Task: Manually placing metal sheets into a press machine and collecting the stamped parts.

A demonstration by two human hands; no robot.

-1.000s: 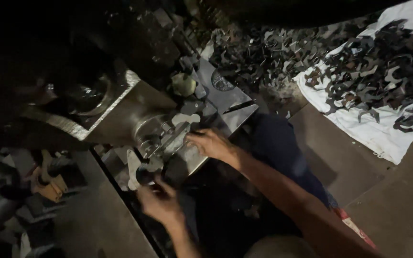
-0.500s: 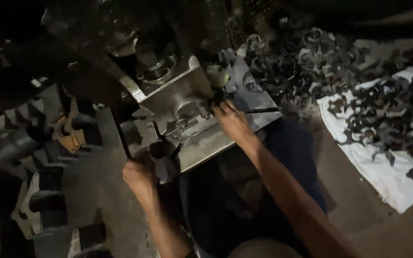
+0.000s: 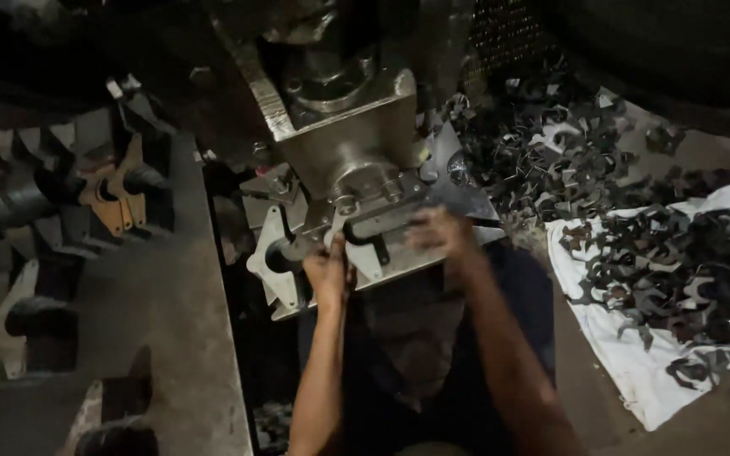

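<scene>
My left hand (image 3: 329, 272) and my right hand (image 3: 438, 234) both grip a flat dark forked metal part (image 3: 379, 230) lying on the bright steel bed (image 3: 403, 268) of a press machine. The left fingers pinch its left end, the right fingers cover its right end. Directly above it stands the machine's heavy metal block with a round ram (image 3: 344, 127). A pale forked plate (image 3: 274, 257) sticks out at the bed's left edge, beside my left hand.
A heap of dark stamped forked parts (image 3: 542, 152) lies right of the machine, and more rest on a white cloth (image 3: 627, 371) on the floor. At the left, a grey bench (image 3: 171, 338) carries racks of similar plates (image 3: 116, 198).
The view has swung so the machine sits higher and more central. My left hand has come up from the bed's front edge onto the part, and my right hand now grips its other end.
</scene>
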